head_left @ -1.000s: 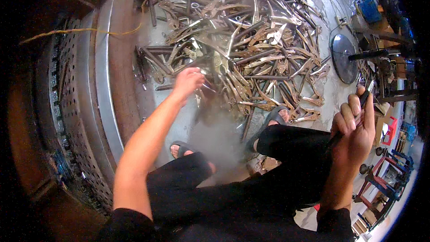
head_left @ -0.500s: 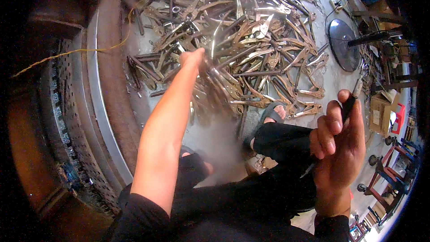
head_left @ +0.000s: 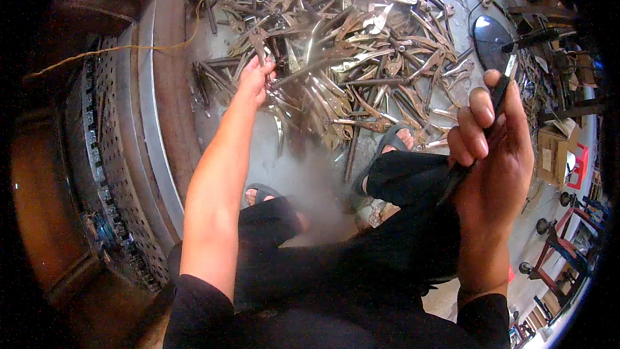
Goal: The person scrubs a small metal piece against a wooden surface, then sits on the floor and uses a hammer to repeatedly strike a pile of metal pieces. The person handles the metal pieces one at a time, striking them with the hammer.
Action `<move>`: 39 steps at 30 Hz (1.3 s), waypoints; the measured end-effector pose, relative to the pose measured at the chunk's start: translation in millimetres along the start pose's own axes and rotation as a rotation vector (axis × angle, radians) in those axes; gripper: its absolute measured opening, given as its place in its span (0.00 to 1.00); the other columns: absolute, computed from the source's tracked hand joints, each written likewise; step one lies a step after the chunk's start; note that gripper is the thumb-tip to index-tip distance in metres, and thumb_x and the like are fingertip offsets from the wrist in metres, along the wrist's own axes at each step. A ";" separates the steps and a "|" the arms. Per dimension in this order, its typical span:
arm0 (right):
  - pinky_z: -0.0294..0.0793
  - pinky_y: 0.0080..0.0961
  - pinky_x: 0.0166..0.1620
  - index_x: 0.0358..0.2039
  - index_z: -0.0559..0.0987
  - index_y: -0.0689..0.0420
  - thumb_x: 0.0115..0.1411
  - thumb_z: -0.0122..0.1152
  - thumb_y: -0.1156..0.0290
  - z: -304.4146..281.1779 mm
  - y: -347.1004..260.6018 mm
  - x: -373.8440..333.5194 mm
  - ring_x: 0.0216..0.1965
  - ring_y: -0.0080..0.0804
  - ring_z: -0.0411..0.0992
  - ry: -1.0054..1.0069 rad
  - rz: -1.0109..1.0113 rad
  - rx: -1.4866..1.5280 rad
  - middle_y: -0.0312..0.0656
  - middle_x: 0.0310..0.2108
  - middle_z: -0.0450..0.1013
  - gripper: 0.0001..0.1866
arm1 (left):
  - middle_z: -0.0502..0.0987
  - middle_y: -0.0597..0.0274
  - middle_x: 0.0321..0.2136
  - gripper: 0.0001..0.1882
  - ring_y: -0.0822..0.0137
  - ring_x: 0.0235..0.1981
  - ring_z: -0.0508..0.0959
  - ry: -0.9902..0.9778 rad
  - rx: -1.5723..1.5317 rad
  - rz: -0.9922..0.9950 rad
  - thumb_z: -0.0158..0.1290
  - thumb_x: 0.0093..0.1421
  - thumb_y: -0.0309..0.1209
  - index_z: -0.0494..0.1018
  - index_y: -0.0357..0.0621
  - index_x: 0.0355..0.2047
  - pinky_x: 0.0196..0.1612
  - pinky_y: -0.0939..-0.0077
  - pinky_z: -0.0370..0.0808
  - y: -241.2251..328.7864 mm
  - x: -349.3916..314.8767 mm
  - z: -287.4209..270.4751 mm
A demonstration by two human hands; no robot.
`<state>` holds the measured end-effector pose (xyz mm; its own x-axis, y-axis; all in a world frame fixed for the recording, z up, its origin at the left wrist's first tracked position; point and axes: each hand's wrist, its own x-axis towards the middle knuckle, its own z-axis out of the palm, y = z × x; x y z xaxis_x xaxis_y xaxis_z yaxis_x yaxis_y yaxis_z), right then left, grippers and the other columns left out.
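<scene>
My left hand [head_left: 257, 83] reaches out over a heap of metal locking pliers [head_left: 387, 64] on the floor. Its fingers are closed around one pair of locking pliers [head_left: 258, 42], whose jaw end points away from me. Raised at the right, my right hand [head_left: 494, 136] grips a slim, dark pen-like tool [head_left: 501, 94]. The tool's silvery end sticks up past the fingertips, and its thin dark end comes out below the hand. I cannot make out its exact kind.
A perforated metal machine side [head_left: 113, 116] runs along the left, with a yellow wire [head_left: 139, 47] across it. At the right are a round black base [head_left: 491, 42], a cardboard box [head_left: 552, 155] and wheeled frames [head_left: 562, 245]. My sandalled feet [head_left: 394, 139] stand near the heap.
My left hand has drawn back a little to the left, and the locking pliers in it now show clearly. My right hand keeps the tool and has shifted only slightly.
</scene>
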<state>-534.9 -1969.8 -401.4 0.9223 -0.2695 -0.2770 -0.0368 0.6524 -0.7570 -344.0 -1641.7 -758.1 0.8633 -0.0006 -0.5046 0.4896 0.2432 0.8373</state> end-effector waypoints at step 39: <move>0.62 0.19 0.29 0.52 0.65 0.68 0.75 0.41 0.68 -84.3 -69.6 16.3 0.25 0.20 0.59 -0.052 -0.288 0.198 0.35 0.28 0.58 0.15 | 0.72 0.52 0.46 0.18 0.54 0.51 0.72 -0.421 1.864 0.752 0.53 0.55 0.27 0.70 0.42 0.47 0.49 0.57 0.71 -101.7 -72.8 153.8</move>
<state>-549.7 -2079.4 -403.1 0.9027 -0.4290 -0.0343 0.2983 0.6810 -0.6688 -437.8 -1815.5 -774.2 0.7476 -0.6363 -0.1904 -0.6279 -0.7706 0.1097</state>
